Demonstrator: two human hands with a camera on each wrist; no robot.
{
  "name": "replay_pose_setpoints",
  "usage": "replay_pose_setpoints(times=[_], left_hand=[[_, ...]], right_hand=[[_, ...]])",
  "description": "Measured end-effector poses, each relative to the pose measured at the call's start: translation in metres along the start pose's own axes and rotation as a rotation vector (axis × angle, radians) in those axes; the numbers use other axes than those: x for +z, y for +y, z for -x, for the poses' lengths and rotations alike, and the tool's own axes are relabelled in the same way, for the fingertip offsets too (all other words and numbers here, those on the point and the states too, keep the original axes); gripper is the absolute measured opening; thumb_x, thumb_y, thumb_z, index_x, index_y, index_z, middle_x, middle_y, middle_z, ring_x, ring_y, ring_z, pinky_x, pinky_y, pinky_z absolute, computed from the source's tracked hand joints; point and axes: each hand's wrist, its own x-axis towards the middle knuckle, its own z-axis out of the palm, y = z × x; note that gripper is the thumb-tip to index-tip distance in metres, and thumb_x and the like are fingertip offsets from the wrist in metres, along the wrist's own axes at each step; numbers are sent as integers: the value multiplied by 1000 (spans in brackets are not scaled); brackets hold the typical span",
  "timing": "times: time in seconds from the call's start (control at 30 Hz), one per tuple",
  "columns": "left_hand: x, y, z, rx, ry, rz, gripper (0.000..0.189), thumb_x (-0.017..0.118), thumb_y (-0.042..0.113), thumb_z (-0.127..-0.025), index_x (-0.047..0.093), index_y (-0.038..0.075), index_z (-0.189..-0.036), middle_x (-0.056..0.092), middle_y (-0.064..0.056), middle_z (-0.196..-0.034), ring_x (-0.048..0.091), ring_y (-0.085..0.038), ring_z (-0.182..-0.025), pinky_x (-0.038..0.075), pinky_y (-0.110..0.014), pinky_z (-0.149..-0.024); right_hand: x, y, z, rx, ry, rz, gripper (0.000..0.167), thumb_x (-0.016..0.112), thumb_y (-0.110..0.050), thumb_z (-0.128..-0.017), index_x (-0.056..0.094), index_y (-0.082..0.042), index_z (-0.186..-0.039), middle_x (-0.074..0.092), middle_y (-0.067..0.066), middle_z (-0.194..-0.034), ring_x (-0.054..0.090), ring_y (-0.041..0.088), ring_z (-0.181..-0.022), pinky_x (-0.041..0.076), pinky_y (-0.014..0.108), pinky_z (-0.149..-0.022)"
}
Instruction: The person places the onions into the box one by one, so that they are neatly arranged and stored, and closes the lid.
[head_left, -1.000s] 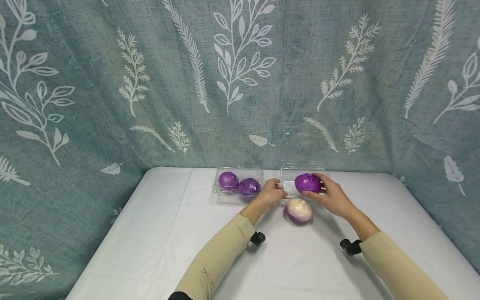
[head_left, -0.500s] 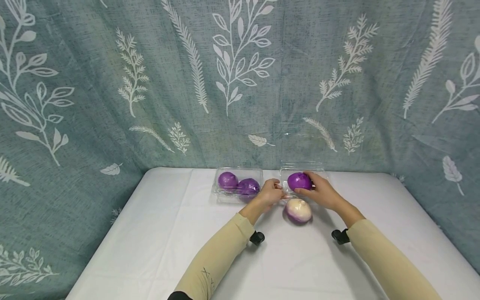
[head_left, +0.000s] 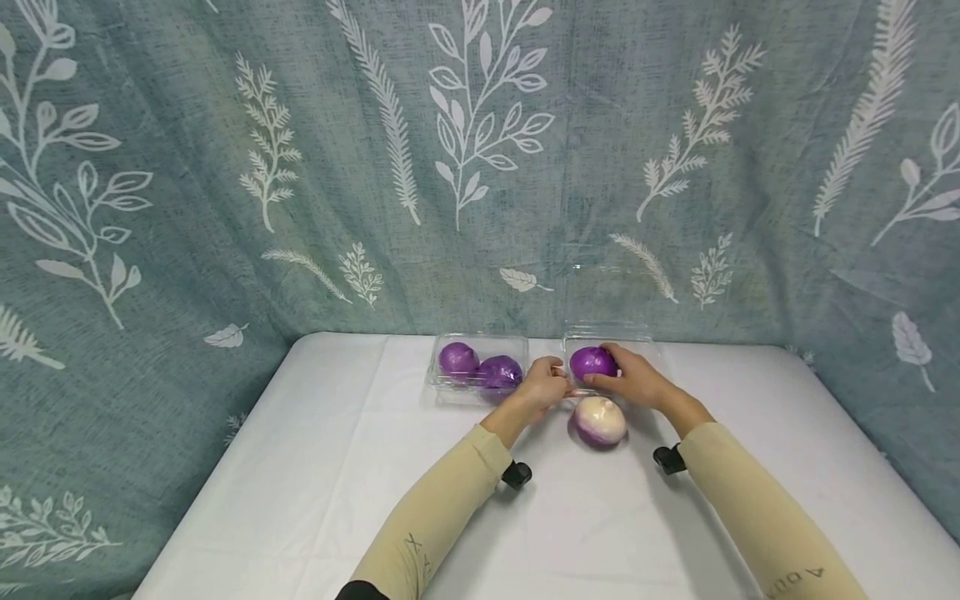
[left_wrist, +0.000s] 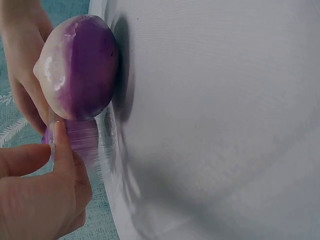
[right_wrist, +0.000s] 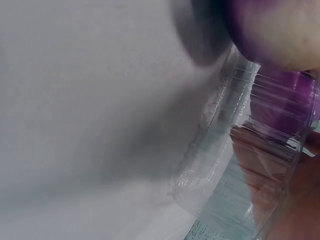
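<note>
Clear plastic is making up two boxes, and four bulbs in all are sitting in or near them. One open container (right_wrist: 205,160) is standing toward the far edge of the white-covered desk (head_left: 300,458), its one lid standing up behind it. One purple bulb (head_left: 591,362) is sitting partly below the open container's rim, and the right hand (head_left: 637,379) is holding it, its grip clamped around the side; whether the bulb is touching the container's floor, I cannot tell. The left hand (head_left: 543,387) is pinching the open container's near rim toward its left end, thumb and forefinger gripping the plastic. One white-and-purple bulb (head_left: 599,421) is resting just in front of the open container. Left of that container, one second container (head_left: 491,342) is holding two violet bulbs (head_left: 458,358) side by side. Two tan sleeves (head_left: 442,508) are reaching toward the open container, and one blue-green curtain (head_left: 480,250) is hanging behind it.
</note>
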Motion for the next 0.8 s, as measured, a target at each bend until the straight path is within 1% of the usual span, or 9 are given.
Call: replay_pose_setpoints(times=[0.17, 0.37, 0.6, 0.8], left_hand=[[1, 0, 1, -6, -8, 2, 63, 51, -20, -86, 34, -18, -147, 53, -21, -114, 56, -16, -81, 64, -26, -85], [2, 2, 2, 1, -7, 20, 63, 50, -21, -87, 33, -19, -147, 54, -19, -110, 59, -17, -82, 64, -27, -85], [1, 3, 1, -3, 0, 11, 62, 50, -20, -88, 34, -18, -147, 54, -24, -117, 62, -19, -87, 64, -26, -86], [0, 2, 2, -9, 10, 0, 63, 52, -20, -88, 34, -17, -148, 55, -22, -116, 64, -22, -91, 63, -25, -86]], right_hand=[[1, 0, -2, 12, -22, 7, 73, 68, -33, -100, 37, 15, -145, 52, 38, -137, 54, 51, -125, 49, 62, -109], [0, -4, -4, 29, -59, 16, 73, 67, -35, -100, 36, 14, -145, 52, 38, -137, 54, 51, -125, 49, 62, -108], [-2, -5, -7, 72, -100, 39, 76, 67, -40, -99, 33, 11, -145, 51, 38, -138, 53, 51, -127, 49, 63, -108], [-1, -3, -8, 86, -115, 30, 76, 68, -40, -99, 32, 9, -144, 51, 38, -138, 53, 51, -127, 50, 62, -108]])
